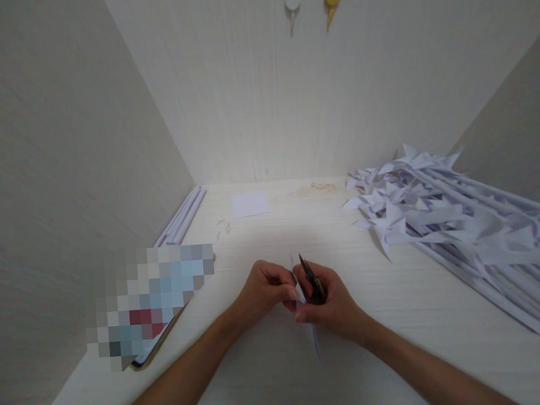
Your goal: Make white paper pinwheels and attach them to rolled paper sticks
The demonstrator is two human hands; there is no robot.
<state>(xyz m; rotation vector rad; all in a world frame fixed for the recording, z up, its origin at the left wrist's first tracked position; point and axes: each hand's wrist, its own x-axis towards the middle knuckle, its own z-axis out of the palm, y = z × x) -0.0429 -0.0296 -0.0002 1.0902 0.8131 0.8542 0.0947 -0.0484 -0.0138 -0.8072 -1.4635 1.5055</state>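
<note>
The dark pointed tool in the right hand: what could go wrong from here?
The dark pointed tool sits in the right hand, which pinches the white paper together with the left hand; its exposed tip might nick a hand or the paper. The white paper looks thin and might crease if squeezed hard. On the right, pointed ends in the overlapping paper heap might bend or snag.

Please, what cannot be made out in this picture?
All in the head view:
Phone: screen, covered by pixel blocks.
Dark pointed tool: part of its grip, inside the right hand.
Held paper: partly covered by right and left hand.
Folded paper pile: right end, cut by picture edge.
</note>
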